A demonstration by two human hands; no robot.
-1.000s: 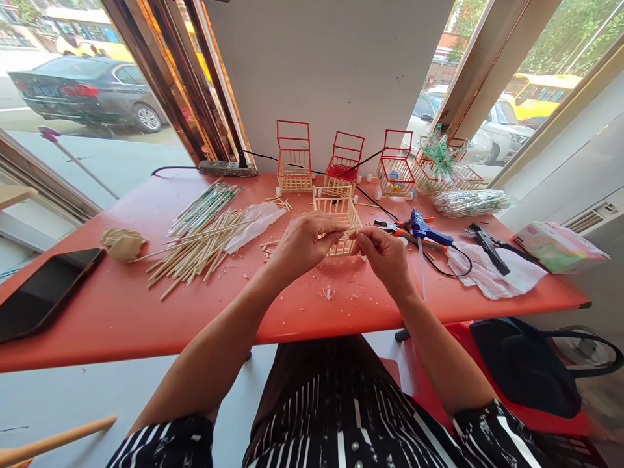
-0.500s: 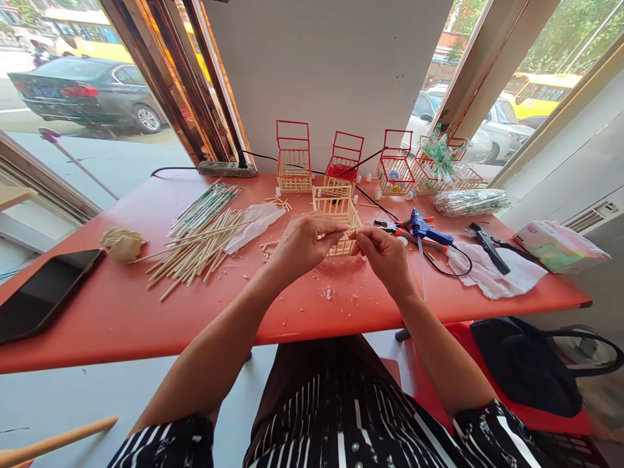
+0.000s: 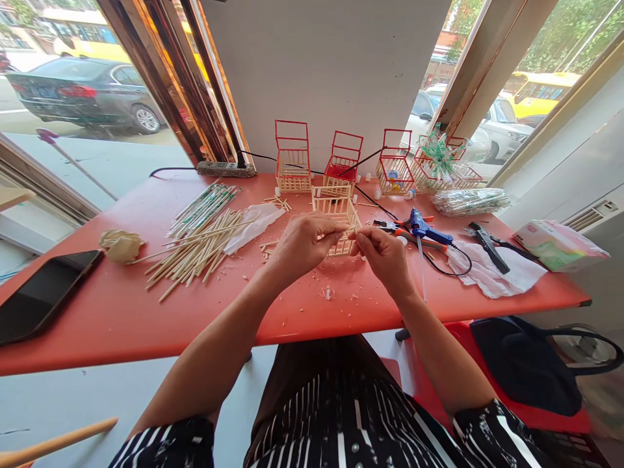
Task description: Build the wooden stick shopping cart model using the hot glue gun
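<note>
A small cart-like basket of pale wooden sticks [image 3: 336, 206] stands on the red table, partly hidden behind my hands. My left hand [image 3: 307, 242] reaches in from the left, its thumb and fingers pinched at the basket's near side. Facing it, my right hand [image 3: 384, 255] is also closed in a pinch, fingertips almost meeting the left ones. A short pale wooden stick [image 3: 351, 229] shows between the fingertips. Whether it is joined to the basket I cannot tell.
Wooden sticks [image 3: 190, 257] and wrapped sticks [image 3: 205, 207] lie left, near a phone [image 3: 46, 292]. Right are a blue glue gun [image 3: 429, 231], pliers [image 3: 489, 247] and a white cloth [image 3: 511, 276]. Several red-trimmed stick carts [image 3: 293, 162] line the back. Scraps litter the table [image 3: 205, 331].
Both hands keep their pinch in nearly the same place at the basket. The view has shifted very slightly; nothing else visibly moves on the table.
</note>
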